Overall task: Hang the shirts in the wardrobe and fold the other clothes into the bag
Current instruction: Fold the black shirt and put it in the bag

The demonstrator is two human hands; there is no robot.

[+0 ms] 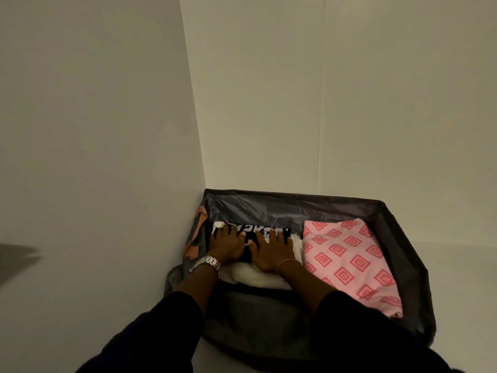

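Note:
An open dark grey bag (290, 208) lies in the corner on a pale surface. Inside its left half lies a folded black garment with white lettering (250, 229) on top of white folded cloth (258, 277). My left hand (226, 246), with a metal watch on the wrist, and my right hand (270, 250), with a thin bracelet, press flat on the black garment, fingers spread. A folded pink cloth with red square patterns (349, 262) fills the bag's right half.
Two plain pale walls meet just behind the bag's back left corner (204, 184). An orange and grey strip of fabric (197, 230) shows at the bag's left side. A blurred grey edge (16, 257) enters at the far left.

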